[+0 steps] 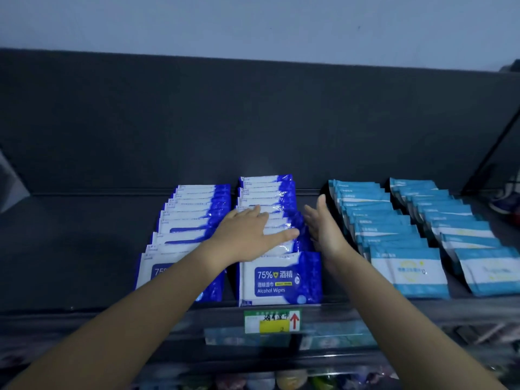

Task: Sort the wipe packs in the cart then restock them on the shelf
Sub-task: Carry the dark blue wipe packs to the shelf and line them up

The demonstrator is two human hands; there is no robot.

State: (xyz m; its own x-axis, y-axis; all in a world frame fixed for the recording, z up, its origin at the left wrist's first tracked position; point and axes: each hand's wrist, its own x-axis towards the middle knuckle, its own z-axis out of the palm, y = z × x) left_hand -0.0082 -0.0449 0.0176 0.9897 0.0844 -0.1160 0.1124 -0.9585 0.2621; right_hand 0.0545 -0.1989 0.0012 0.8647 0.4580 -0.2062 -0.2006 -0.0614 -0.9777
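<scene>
One row of alcohol wipe packs (280, 280) is the thing being worked. It is second from the left on the dark shelf (84, 249), packs standing shingled, the row running front to back and each pack's long axis lying across the shelf. On top of it mid-row lies the left hand (247, 229), palm down, fingers straight and slightly spread, thumb out to the right, gripping nothing. The right hand (323, 229) stands edge-on at the row's right side, fingers straight and together, in the gap before the nearer teal row (394, 249); contact with the pack ends looks likely but I cannot tell for sure. So the row sits under the left fingers and just left of the right palm, both hands about equally near. Likely step: squaring the row from the right — too hard a push could tip the leaning packs. Outward: another blue row (191, 212) just beside on the left, a farther teal row (455, 220) at right, all four well filled. A price tag (271, 321) hangs on the shelf lip below the front pack. Cart not in view.
</scene>
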